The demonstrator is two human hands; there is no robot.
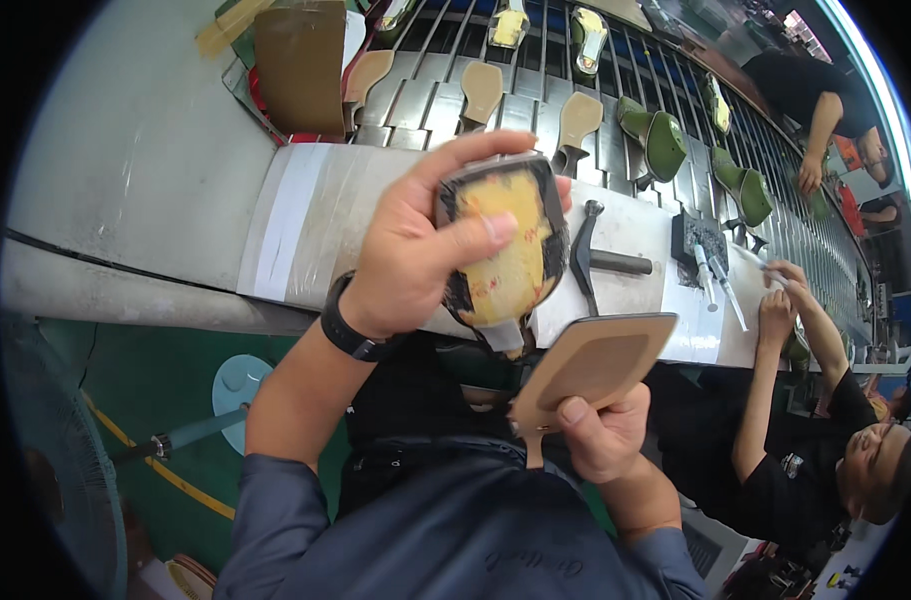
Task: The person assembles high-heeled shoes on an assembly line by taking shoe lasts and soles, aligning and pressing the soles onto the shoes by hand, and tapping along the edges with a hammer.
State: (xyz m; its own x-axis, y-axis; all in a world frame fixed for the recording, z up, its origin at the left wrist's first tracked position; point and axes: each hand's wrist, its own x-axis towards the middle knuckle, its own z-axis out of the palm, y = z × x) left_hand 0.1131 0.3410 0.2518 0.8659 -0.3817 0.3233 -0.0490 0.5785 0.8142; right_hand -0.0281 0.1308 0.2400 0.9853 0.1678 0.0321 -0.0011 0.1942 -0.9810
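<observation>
Raised over the near edge of the bench, my left hand (400, 240) grips a shoe upper (500, 275) with its underside turned toward me. That underside is dark round the rim and yellow, rough and patchy in the middle, and my thumb lies across it. Lower and to the right, my right hand (610, 430) pinches a tan shoe sole (600, 360) by its edge, thumb on its face. The sole is tilted, with a darker panel in its middle and a narrow end pointing down. The two pieces are apart. Beyond the sole, a hammer (620, 262) lies on the bench.
Metal conveyor slats (425, 105) run along the back, carrying tan soles (580, 120) and green shoes (665, 145). Syringe-like applicators (705, 275) rest by a black block (697, 238). A co-worker's hands (785, 300) work at right. A fan (70, 480) stands lower left.
</observation>
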